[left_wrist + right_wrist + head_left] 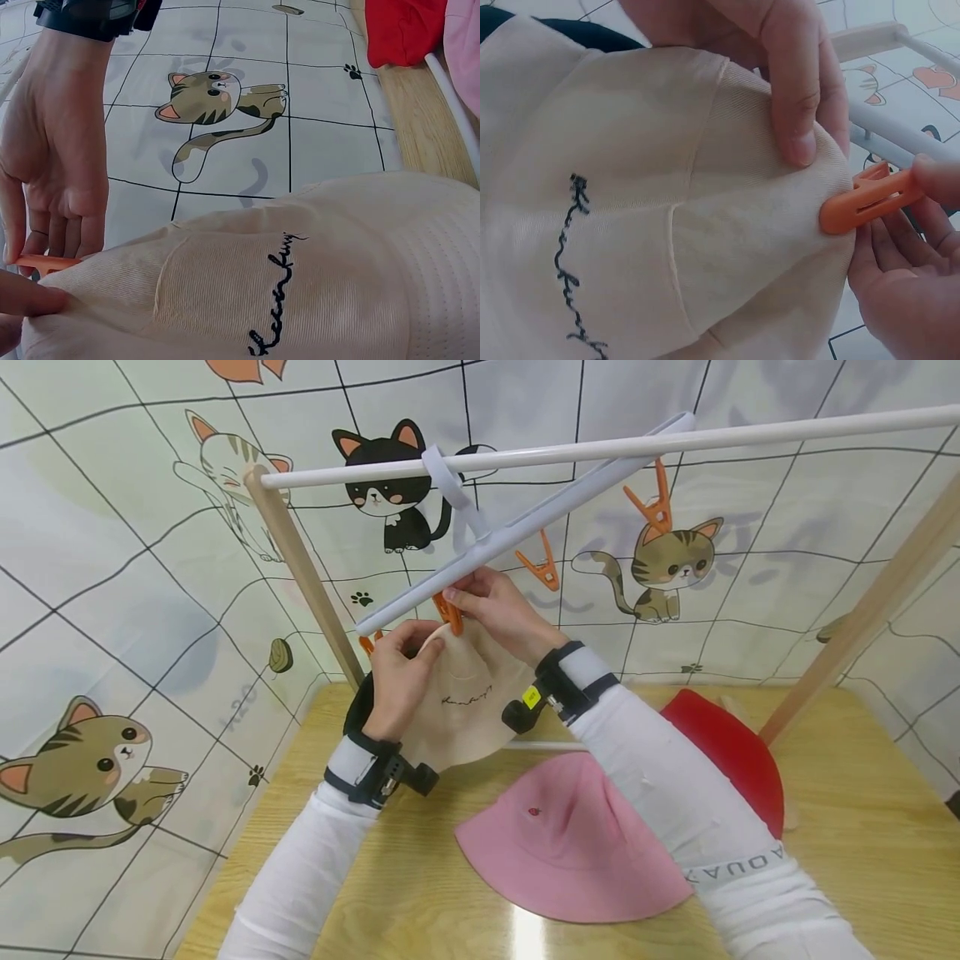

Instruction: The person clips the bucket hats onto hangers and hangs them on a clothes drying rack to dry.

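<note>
Cream bucket hat point(468, 714) with black script hangs just below the near-left half of the white hanger point(480, 552), above the table point(352, 902). Your left hand point(400, 672) pinches its crown edge, thumb on the front. Your right hand point(491, 610) pinches the handles of an orange clip point(448, 612); its tip overlaps the crown's top edge. Rear prong hidden, so you can't tell whether it has fully caught.

Watch for: slip at the crown. The overlap looks shallow and the cloth is folded; let go early with the left and the hat could drop. Second risk: the hanger hook rests round the white rail point(750, 437), so a downward tug at the near-left half could swing or tip it.

Orientation: crown up toward the hanger, brim down, script facing you. Crown-to-brim axis roughly upright; brim's long sweep runs left to right, left end lower. Hanger's long axis goes near left to far right.

Outward: black item point(358, 703), likely another hat, mostly hidden left of your left hand. Two spare orange clips, one mid-hanger point(550, 575), one far right point(657, 516). On the table, pink bucket hat point(551, 852) near; red hat point(723, 752) far right of it.
</note>
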### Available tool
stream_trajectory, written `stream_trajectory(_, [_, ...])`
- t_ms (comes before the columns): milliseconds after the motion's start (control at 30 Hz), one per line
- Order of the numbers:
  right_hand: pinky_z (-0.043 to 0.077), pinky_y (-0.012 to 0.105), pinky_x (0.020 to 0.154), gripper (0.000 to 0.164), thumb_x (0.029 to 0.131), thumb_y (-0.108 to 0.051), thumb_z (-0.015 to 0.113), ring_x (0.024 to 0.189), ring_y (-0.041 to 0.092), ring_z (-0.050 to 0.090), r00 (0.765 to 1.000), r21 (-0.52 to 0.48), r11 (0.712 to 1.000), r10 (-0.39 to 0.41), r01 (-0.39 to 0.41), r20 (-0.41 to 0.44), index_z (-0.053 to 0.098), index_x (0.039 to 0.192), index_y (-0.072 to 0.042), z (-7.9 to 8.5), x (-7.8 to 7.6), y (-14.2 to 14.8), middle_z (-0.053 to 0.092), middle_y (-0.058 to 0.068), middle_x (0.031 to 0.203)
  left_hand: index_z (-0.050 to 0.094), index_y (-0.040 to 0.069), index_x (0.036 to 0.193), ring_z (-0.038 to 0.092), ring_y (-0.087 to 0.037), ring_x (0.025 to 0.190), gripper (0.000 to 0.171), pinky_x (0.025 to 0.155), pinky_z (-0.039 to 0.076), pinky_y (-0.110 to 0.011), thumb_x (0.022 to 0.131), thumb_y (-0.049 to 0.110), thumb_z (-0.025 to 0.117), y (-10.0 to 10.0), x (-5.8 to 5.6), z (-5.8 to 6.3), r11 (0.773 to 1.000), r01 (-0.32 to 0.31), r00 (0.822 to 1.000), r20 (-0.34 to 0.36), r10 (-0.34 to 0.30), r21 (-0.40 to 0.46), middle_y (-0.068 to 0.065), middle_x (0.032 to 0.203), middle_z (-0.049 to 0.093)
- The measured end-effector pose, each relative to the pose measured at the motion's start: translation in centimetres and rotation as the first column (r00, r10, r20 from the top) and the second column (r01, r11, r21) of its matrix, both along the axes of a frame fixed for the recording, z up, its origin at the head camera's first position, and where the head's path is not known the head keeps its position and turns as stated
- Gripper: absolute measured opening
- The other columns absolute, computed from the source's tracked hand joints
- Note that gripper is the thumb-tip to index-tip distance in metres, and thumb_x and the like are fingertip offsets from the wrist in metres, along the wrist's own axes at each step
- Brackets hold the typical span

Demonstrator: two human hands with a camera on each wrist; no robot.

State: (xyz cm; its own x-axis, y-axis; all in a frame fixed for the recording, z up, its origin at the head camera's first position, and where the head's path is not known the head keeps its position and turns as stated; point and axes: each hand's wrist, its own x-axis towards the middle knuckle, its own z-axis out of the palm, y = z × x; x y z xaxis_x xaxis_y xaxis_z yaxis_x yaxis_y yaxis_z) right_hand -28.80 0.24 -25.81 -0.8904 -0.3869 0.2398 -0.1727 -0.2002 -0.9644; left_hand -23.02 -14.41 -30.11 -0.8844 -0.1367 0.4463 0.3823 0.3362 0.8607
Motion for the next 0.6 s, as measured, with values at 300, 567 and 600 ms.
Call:
stream_trajectory(300, [0.042,0.03,0.097,0.024,0.097,-0.002,0.055,0.109,0.021,0.056,0.998,0.033,0.999,-0.02,0.022,-0.06,0.055,0.118,0.008,-0.4,0.4,0.7,0.061,0.015,0.111,0.068,-0.002,0.106,0.058,-0.015,0.081,0.018,0.069,0.043,-0.024,0.089,0.002,0.064,0.1,0.1,0.1,0.999,-0.006,1.0,-0.001,0.006,-0.031,-0.014,0.091,0.067])
stream_trajectory(567, [0.044,0.03,0.095,0.025,0.096,-0.008,0.056,0.108,0.023,0.056,0.994,0.163,0.984,-0.059,0.074,-0.094,0.057,0.118,0.006,-1.0,0.7,2.7,0.06,0.015,0.117,0.068,-0.002,0.106,0.058,-0.015,0.081,0.018,0.069,0.043,-0.024,0.089,0.002,0.064,0.2,0.0,0.1,0.999,-0.011,1.0,0.002,0.011,-0.032,-0.014,0.092,0.068])
stream_trajectory(600, [0.044,0.031,0.095,0.024,0.096,-0.008,0.056,0.108,0.023,0.057,0.994,0.176,0.982,-0.059,0.075,-0.094,0.057,0.117,0.006,-1.1,0.8,3.0,0.06,0.016,0.116,0.068,-0.002,0.106,0.058,-0.015,0.081,0.018,0.069,0.043,-0.024,0.089,0.001,0.064,0.1,0.0,0.1,0.999,-0.012,1.0,0.0,0.012,-0.033,-0.014,0.092,0.068])
